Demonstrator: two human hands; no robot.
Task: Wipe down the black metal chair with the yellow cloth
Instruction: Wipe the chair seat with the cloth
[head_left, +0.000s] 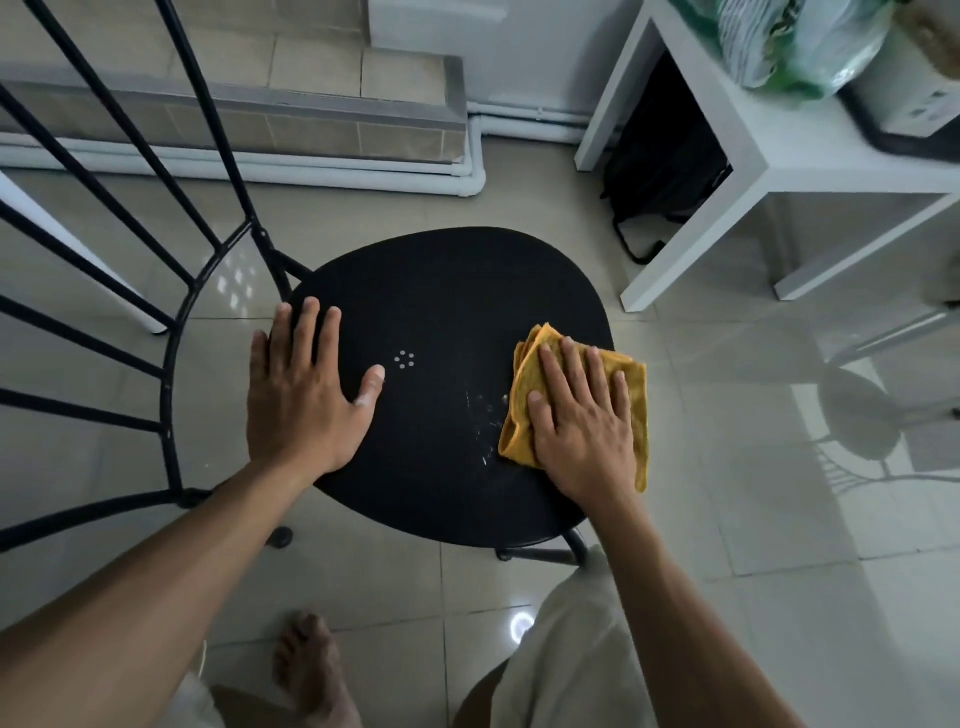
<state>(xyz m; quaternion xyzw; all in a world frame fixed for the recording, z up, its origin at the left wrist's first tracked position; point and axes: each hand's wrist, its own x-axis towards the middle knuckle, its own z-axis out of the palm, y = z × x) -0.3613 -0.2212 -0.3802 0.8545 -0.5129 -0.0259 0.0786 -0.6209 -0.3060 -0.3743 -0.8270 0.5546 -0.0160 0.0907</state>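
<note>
Right grip, fingers straight, presses yellow cloth (middle hidden); left grip flat on chair seat.

chair: black, ring of pale dots | cloth: yellow | table: white | floor tiles: beige

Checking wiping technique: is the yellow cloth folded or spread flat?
Folded. The yellow cloth shows stacked layered edges at its far corner, under the flat right hand on the chair seat.
</note>
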